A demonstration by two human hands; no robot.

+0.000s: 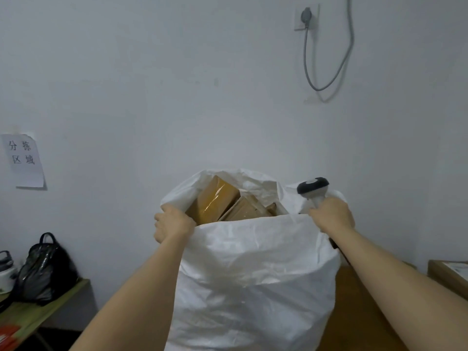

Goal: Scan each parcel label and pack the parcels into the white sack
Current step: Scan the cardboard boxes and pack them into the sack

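Sack [253,274]: placed at the lower centre of the frame, before the wall [177,84].
Parcels [217,198]: seen inside the sack's open mouth, leaning against one another.
Left hand [172,224]: gripped on the sack's rim at its left side.
Right hand [331,215]: placed at the rim's right side; a scanner [312,187] is held in it, above the rim.
Paper notice [24,160]: fixed to the wall, middle left.
Socket and cable [307,17]: mounted on the wall, upper right.
Bag [45,272]: set on a table [38,310], lower left.
Box [448,272]: seen at the lower right edge.

Both arms reach forward, raised; the left hand [172,222] and right hand [333,215] are curled into grips.
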